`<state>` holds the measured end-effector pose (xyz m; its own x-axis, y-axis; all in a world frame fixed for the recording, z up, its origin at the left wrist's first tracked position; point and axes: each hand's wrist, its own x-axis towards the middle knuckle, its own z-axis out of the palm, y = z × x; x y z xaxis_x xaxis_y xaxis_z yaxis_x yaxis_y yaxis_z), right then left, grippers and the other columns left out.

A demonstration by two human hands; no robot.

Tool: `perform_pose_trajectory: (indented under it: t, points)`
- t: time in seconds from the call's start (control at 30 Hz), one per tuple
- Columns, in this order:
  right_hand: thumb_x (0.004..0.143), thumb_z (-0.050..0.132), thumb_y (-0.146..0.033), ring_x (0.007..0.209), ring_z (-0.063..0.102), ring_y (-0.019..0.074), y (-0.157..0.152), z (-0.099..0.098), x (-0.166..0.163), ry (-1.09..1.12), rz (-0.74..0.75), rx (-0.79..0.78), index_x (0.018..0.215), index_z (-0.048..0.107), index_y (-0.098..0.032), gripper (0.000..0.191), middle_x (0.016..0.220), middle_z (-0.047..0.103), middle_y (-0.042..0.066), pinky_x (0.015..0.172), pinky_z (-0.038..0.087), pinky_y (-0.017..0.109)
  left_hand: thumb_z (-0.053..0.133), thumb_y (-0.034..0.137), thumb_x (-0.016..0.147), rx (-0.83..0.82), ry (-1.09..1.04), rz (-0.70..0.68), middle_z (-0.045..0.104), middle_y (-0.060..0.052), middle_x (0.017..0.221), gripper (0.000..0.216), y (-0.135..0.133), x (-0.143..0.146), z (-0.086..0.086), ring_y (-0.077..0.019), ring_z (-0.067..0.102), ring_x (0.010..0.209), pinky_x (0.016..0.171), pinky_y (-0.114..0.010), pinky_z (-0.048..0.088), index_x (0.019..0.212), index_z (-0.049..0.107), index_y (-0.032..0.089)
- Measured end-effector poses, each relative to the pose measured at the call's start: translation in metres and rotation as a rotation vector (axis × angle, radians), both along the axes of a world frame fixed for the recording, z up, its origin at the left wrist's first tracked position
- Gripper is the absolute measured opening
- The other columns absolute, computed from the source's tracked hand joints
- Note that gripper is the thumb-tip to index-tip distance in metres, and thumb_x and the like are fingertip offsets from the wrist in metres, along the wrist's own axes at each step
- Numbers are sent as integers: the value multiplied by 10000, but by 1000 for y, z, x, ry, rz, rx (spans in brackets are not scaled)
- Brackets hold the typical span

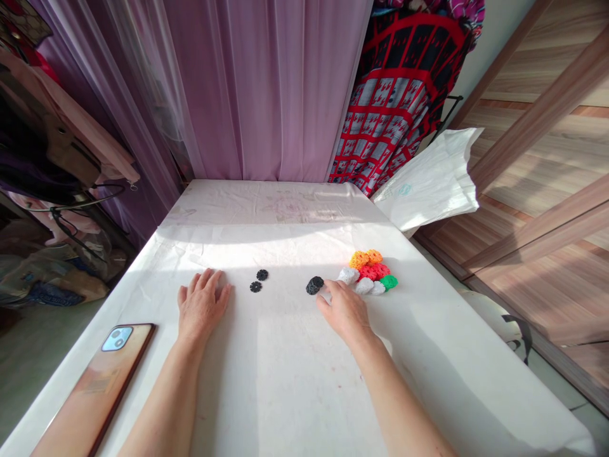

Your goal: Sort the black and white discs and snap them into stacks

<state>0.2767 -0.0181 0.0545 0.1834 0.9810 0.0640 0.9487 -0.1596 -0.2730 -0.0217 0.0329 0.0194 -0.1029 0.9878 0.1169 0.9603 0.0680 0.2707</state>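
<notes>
My left hand (pixel 202 304) lies flat on the white table (pixel 285 381), fingers stretched out, holding nothing. Two small black gear-like discs (pixel 259 280) lie on the table just to its right. My right hand (pixel 343 308) rests on the table with fingers curled toward a black lumpy ball piece (pixel 314 285), touching it at the fingertips. Right behind that hand sits a heap of coloured pieces (pixel 368 273): orange, red, white and green.
A phone (pixel 102 374) lies face down near the table's left edge. A white plastic bag (pixel 431 181) rests at the far right corner. Purple curtains (pixel 247 89) hang behind the table, with a red patterned cloth (pixel 394 95) beside them.
</notes>
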Motion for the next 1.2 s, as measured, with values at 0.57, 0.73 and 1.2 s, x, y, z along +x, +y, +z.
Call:
perform_pose_trajectory:
  t: [0.57,0.73,1.2]
  points:
    - [941,512,-137,987,680,200,39,24,-68,76,338,19,1226,664,-249,342,1205,675,76,829,490,299,358,460,1012,-46,32,5,453,-119,1611,559,0,3,4,-340,347,1508,1221,-587,253,1465,541,189]
    - [969,578,-273,969,695,223,69,10,-106,44,310,-177,1169,665,-237,221,1185,646,95,800,486,314,379,456,1004,-9,8,2,478,-125,1592,540,0,3,1,-343,376,1487,1212,-593,259,1451,557,211]
    - [960,567,-283,1030,679,216,66,-19,-105,115,245,-64,1176,682,-223,252,1196,677,87,818,483,301,379,456,1007,1,13,11,484,-131,1586,527,-1,3,0,-338,372,1492,1208,-584,275,1438,567,219]
